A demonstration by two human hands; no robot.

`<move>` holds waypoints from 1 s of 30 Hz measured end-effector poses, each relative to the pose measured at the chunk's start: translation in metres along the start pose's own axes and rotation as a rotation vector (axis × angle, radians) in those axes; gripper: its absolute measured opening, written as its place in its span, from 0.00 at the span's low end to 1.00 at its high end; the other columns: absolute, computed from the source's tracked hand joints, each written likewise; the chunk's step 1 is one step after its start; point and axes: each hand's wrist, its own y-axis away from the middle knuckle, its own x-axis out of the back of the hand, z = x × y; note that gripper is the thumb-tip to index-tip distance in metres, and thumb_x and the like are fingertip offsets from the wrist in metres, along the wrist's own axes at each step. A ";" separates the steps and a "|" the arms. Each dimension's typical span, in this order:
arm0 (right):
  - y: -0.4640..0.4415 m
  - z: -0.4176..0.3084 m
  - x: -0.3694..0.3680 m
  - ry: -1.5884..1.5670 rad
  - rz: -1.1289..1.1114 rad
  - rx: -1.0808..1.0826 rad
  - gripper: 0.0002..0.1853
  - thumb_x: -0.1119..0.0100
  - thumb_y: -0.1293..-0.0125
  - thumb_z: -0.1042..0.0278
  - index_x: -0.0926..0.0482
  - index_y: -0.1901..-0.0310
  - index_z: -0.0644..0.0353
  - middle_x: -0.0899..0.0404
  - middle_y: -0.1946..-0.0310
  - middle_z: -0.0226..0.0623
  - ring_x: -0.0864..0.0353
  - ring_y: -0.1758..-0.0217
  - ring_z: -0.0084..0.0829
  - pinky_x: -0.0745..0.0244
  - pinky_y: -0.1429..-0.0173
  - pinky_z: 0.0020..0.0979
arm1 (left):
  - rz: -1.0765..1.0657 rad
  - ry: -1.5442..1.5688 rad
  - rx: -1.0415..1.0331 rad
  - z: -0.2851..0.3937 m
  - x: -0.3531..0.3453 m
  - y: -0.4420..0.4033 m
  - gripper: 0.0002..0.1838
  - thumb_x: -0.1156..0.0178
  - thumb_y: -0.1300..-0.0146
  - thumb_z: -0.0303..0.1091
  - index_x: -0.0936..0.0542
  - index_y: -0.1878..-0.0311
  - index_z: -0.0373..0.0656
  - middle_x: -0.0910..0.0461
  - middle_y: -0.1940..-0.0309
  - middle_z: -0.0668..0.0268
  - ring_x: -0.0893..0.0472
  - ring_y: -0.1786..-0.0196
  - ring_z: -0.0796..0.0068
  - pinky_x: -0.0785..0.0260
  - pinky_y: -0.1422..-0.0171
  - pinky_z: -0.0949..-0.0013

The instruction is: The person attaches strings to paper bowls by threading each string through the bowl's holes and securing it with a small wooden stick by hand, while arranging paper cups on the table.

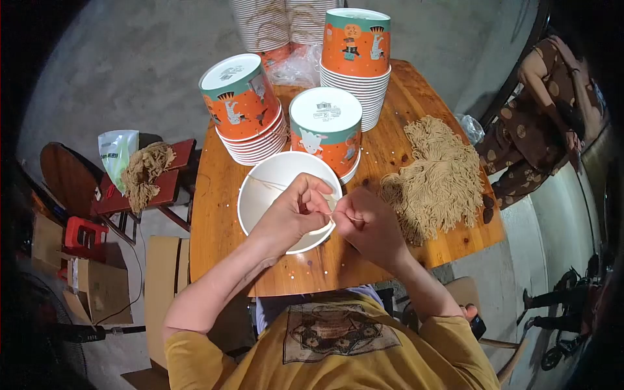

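Both hands meet over the right part of a white paper bucket (270,170), which stands open on the wooden table. My left hand (296,211) pinches a thin tan string near its fingertips. My right hand (367,224) is closed on the same string, just right of the bucket's rim. A strand of the string (266,182) hangs across the inside of the bucket. To the right of my right hand lies a large pile of tan strings (442,179). Upside-down stacks of orange and green buckets (239,107) stand behind the white bucket.
The wooden table (302,279) ends close to my body. Clear plastic wrap (296,70) lies behind the stacks. At left, a red bench (123,203) holds more tan string (146,172) and a plastic bag (117,156). Another person (533,130) is at the right.
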 end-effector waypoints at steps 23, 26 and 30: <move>-0.002 -0.005 0.010 0.415 0.099 0.468 0.11 0.38 0.52 0.75 0.26 0.66 0.57 0.28 0.70 0.33 0.23 0.69 0.32 0.25 0.70 0.32 | 0.011 0.165 0.157 -0.004 0.008 -0.005 0.21 0.41 0.44 0.17 0.33 0.48 0.40 0.23 0.64 0.66 0.22 0.60 0.79 0.29 0.52 0.77; -0.004 -0.014 0.015 0.532 0.032 0.481 0.11 0.39 0.55 0.75 0.28 0.68 0.59 0.29 0.72 0.32 0.23 0.70 0.31 0.26 0.71 0.30 | 0.036 0.127 0.136 -0.005 0.006 -0.004 0.20 0.41 0.44 0.17 0.33 0.49 0.41 0.23 0.64 0.66 0.21 0.60 0.78 0.29 0.52 0.76; -0.007 -0.013 0.013 0.524 -0.008 0.415 0.09 0.39 0.52 0.75 0.30 0.70 0.61 0.29 0.71 0.31 0.22 0.70 0.32 0.25 0.70 0.32 | 0.036 0.108 0.106 -0.006 0.003 -0.001 0.19 0.40 0.43 0.18 0.33 0.50 0.41 0.23 0.63 0.66 0.22 0.59 0.78 0.30 0.52 0.76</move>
